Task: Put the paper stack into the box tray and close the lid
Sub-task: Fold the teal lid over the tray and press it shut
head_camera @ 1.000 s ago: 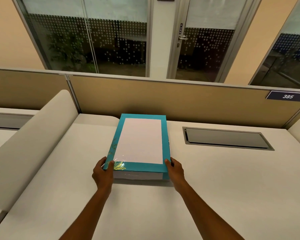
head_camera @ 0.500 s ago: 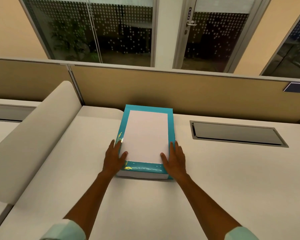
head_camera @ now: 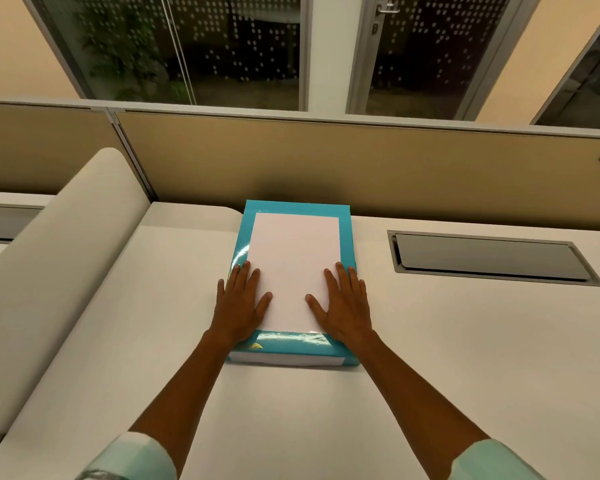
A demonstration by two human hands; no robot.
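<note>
L hand (head_camera: 240, 304), R hand (head_camera: 344, 304) flat on lid (head_camera: 293, 268), desk hatch (head_camera: 489, 257) nearby

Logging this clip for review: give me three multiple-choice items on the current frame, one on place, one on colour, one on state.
1. Where do the hands rest?
A. on the box's near end
B. on the desk's metal hatch
C. on the partition

2. What colour is the lid's border?
A. red
B. teal
C. black

3. How are the hands?
A. fists
B. pinching a sheet
C. flat, fingers spread

Answers:
A: the left hand and right hand lie on the box.
B: the lid's border is teal.
C: both palms face down.
</note>
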